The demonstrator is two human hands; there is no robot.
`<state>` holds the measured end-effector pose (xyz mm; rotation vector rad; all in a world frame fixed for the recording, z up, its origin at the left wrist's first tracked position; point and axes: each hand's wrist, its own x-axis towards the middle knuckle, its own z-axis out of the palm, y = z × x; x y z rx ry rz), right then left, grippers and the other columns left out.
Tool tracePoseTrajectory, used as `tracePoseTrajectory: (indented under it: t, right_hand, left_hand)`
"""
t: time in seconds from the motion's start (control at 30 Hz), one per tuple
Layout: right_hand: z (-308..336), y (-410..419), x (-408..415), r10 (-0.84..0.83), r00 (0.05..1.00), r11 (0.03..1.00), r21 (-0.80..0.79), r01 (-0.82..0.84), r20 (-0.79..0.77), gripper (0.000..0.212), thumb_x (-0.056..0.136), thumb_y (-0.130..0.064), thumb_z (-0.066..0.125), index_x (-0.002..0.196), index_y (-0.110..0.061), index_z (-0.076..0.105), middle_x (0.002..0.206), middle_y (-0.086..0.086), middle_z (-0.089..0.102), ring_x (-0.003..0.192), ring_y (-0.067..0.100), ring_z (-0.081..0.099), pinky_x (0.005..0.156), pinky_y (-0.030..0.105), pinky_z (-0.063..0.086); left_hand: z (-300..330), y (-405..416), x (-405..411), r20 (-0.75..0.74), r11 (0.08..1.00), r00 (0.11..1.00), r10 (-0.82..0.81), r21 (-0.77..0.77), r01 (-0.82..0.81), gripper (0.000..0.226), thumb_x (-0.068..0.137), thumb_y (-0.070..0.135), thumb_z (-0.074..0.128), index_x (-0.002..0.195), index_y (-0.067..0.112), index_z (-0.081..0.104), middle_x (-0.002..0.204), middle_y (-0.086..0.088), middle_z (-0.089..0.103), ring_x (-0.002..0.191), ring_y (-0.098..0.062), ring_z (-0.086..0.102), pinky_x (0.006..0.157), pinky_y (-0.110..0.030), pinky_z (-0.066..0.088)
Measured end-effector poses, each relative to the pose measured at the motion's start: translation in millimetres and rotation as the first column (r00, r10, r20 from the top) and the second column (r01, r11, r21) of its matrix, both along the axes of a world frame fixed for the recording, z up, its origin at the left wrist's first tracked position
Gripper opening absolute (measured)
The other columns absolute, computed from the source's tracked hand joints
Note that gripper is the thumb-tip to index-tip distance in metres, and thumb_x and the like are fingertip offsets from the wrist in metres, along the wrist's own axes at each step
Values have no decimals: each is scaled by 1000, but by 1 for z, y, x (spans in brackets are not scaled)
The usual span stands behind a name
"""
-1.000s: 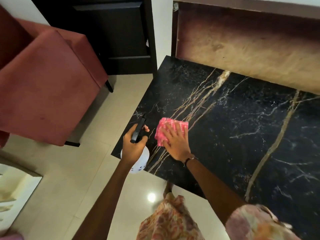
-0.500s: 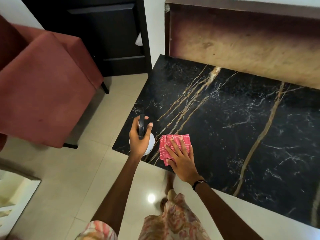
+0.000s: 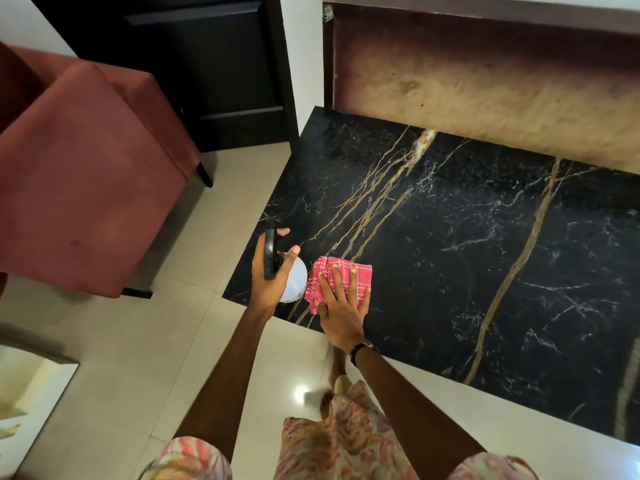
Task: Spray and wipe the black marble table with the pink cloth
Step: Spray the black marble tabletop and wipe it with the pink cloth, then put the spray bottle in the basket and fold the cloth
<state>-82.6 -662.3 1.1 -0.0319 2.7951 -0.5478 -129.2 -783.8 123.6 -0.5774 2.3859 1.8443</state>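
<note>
The black marble table [image 3: 450,244] with gold and white veins fills the right half of the view. A folded pink checked cloth [image 3: 341,280] lies flat near its front left corner. My right hand [image 3: 341,313] presses on the cloth with fingers spread. My left hand [image 3: 272,271] grips a white spray bottle [image 3: 296,280] with a black trigger head, held just left of the cloth above the table's corner.
A red upholstered armchair [image 3: 79,188] stands on the left, over the beige tiled floor [image 3: 156,358]. A dark door [image 3: 214,64] is behind it. A brown panel [image 3: 485,81] rises along the table's far edge. A mirror or glass piece [image 3: 27,393] sits at the lower left.
The cloth under my right hand slid back toward the table's front left corner. My left hand with the bottle moved in over the table corner, closer to the cloth.
</note>
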Motion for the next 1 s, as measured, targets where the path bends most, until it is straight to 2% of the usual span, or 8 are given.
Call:
tracePoseTrajectory:
  t: [0.1,0.2,0.27,0.37,0.57,0.7,0.9,1.0]
  right_hand:
    - [1,-1,-2,21,1000,1000,-8,-21,22,56,92,-44,31,141,-22,46,149,9,42,135,44,37,100,66,10]
    - [7,4,-6,67,993,998,-6,-67,93,58,100,-46,31,152,-29,13,162,3,2,147,37,-4,107,57,-14]
    - [10,7,-8,81,991,997,-29,-79,107,65,99,-49,35,152,-32,2,161,-1,-11,146,33,-16,110,56,-16]
    - [20,14,-13,110,981,991,-92,-96,159,70,96,-53,41,152,-34,4,161,-3,-11,146,31,-18,112,58,-12]
    - [48,14,-11,-64,997,915,-397,72,34,58,95,-28,57,147,-16,33,156,3,28,146,26,16,120,46,9]
    - [65,9,-4,-43,999,848,-527,46,17,66,90,-16,64,147,-14,31,155,7,30,144,27,22,119,46,19]
    - [112,33,-9,-141,990,740,-666,91,-20,66,88,-20,67,146,-13,35,151,5,37,138,19,35,112,30,27]
    - [130,62,-7,-321,936,709,-692,137,-144,46,89,-17,64,133,-15,52,132,4,58,120,22,54,101,41,47]
  left_hand:
    - [2,0,1,30,1000,1000,-1,1,1,51,87,25,64,128,38,36,135,-5,46,119,-23,46,105,-47,38]
    - [7,1,1,22,999,999,-49,3,49,39,88,23,63,107,47,38,126,4,46,108,-15,46,101,-43,39]
    - [7,-2,2,29,996,996,-87,-9,87,46,86,24,65,124,34,41,135,2,49,116,-20,50,103,-44,39]
    - [2,-9,3,82,993,991,-101,-47,105,67,81,26,71,138,22,35,141,-4,47,128,-27,46,105,-47,39]
    - [3,-7,23,95,967,995,38,-255,-13,52,81,25,71,126,5,54,125,-18,62,120,-37,53,102,-49,44]
    - [11,4,33,70,954,994,79,-294,-55,48,80,24,73,120,1,59,118,-21,66,115,-39,58,99,-48,44]
    - [49,57,39,-75,926,997,-29,-377,-2,43,84,29,68,118,4,61,113,-15,69,109,-31,64,90,-37,49]
    - [64,99,36,-144,909,980,-136,-410,66,42,84,37,66,115,9,63,109,-10,72,104,-27,67,88,-36,50]
